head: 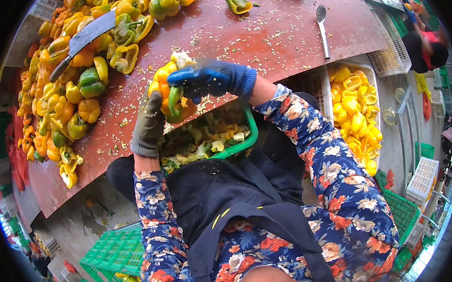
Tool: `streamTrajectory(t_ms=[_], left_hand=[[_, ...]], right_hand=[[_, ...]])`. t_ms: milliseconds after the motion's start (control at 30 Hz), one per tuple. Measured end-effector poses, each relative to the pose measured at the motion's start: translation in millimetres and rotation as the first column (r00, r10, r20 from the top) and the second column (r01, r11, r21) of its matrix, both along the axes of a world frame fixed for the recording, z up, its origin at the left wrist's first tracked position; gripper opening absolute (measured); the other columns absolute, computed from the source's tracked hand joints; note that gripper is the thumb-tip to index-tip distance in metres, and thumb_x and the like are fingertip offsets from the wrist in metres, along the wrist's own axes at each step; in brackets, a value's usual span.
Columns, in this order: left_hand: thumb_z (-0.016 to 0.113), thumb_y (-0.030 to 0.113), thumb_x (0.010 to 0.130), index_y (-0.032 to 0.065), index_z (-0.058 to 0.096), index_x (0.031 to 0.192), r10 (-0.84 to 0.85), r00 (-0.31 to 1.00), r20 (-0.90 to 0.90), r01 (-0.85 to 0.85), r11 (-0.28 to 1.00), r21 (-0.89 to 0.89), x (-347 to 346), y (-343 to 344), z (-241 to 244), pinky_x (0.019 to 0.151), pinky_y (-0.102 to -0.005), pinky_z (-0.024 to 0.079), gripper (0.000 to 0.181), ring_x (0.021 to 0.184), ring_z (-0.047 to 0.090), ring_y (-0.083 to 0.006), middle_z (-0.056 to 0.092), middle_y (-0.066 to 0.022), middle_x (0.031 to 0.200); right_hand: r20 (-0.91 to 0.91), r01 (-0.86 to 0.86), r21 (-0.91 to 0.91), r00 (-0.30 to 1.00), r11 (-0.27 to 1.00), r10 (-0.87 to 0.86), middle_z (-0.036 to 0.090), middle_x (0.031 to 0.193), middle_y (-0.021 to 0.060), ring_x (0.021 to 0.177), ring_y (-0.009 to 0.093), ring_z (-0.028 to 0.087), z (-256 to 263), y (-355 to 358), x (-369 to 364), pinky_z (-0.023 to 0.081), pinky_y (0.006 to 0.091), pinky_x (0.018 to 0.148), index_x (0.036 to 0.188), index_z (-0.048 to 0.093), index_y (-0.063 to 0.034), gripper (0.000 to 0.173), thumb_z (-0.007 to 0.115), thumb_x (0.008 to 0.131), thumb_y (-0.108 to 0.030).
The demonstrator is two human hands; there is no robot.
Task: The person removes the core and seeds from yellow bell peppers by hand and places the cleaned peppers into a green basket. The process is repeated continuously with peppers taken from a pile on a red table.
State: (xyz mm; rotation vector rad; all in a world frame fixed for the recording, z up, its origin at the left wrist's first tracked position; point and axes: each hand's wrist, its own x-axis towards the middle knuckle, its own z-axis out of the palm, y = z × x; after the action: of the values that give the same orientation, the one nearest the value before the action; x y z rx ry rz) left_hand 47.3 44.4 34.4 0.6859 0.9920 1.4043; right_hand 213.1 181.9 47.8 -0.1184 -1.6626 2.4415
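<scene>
My left hand (pixel 150 124), in a grey work glove, grips the left side of a yellow-orange bell pepper (pixel 162 79) with a green stem. Over its right side lies my right hand (pixel 203 79), in a blue coated glove, fingers bent against the pepper. A pale seedy core piece (pixel 182 59) shows just above the blue glove. Below both hands a green plastic basket (pixel 253 128) holds pepper cores and scraps. A cleaver (pixel 92 33) with a dark handle rests on the pepper pile at the upper left. A metal spoon (pixel 322 30) lies on the red tabletop at the right.
Yellow, orange and green peppers (pixel 59 108) are heaped along the table's left side. Seeds dot the red tabletop (pixel 282 40). To the right stands a white crate (pixel 376 124) of yellow pepper pieces; green crates (pixel 112 250) are at the lower left. Another person (pixel 426 49) sits far right.
</scene>
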Motion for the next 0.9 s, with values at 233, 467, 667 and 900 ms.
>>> streamTrajectory(t_ms=[233, 467, 667, 900], left_hand=[[0.065, 0.02, 0.08, -0.0007, 0.054, 0.111, 0.356, 0.843, -0.403, -0.416, 0.906, -0.071, 24, -21, 0, 0.079, -0.0287, 0.049, 0.039, 0.09, 0.06, -0.0174, 0.061, -0.0089, 0.102], [0.067, 0.006, 0.075, 0.0009, 0.056, 0.108, 0.19, -0.419, -0.888, -0.59, 0.687, 0.425, -48, -171, 77, 0.072, -0.0278, 0.05, 0.036, 0.084, 0.059, -0.0167, 0.062, -0.0094, 0.096], [0.065, 0.031, 0.075, 0.0013, 0.053, 0.113, -0.678, -0.208, -0.705, -0.977, 0.179, 0.116, -78, -325, 100, 0.076, -0.0381, 0.047, 0.05, 0.088, 0.059, -0.0287, 0.061, -0.0122, 0.101], [0.06, 0.031, 0.079, 0.002, 0.052, 0.115, -0.291, -0.061, -0.955, -0.967, 0.255, -0.016, -111, -338, 31, 0.084, -0.0391, 0.042, 0.048, 0.098, 0.054, -0.0287, 0.056, -0.0131, 0.109]], right_hand=[[0.371, -0.167, 0.531, 0.927, 0.831, -0.05, 0.061, 0.081, 0.0104, 0.065, 0.02, 0.06, 8, -10, -24, 0.048, 0.0317, 0.057, 0.104, 0.058, -0.0098, 0.036, 0.051, 0.086, -0.04], [0.719, -0.706, 0.677, 0.695, 0.209, 0.019, 0.062, 0.097, 0.0166, 0.087, 0.033, 0.061, 16, -44, -7, 0.048, 0.0402, 0.072, 0.114, 0.054, -0.0089, 0.048, 0.064, 0.073, -0.032], [0.294, -0.274, 0.951, 0.656, 0.143, -0.695, 0.052, 0.118, 0.0077, 0.095, 0.025, 0.057, 24, 145, 18, 0.047, 0.0371, 0.081, 0.125, 0.047, -0.0224, 0.05, 0.059, 0.077, -0.026], [0.26, -0.033, 0.959, 0.494, 0.281, -0.829, 0.057, 0.113, 0.0154, 0.099, 0.032, 0.057, -5, 149, 26, 0.045, 0.0367, 0.086, 0.122, 0.049, -0.0232, 0.052, 0.06, 0.071, -0.032]])
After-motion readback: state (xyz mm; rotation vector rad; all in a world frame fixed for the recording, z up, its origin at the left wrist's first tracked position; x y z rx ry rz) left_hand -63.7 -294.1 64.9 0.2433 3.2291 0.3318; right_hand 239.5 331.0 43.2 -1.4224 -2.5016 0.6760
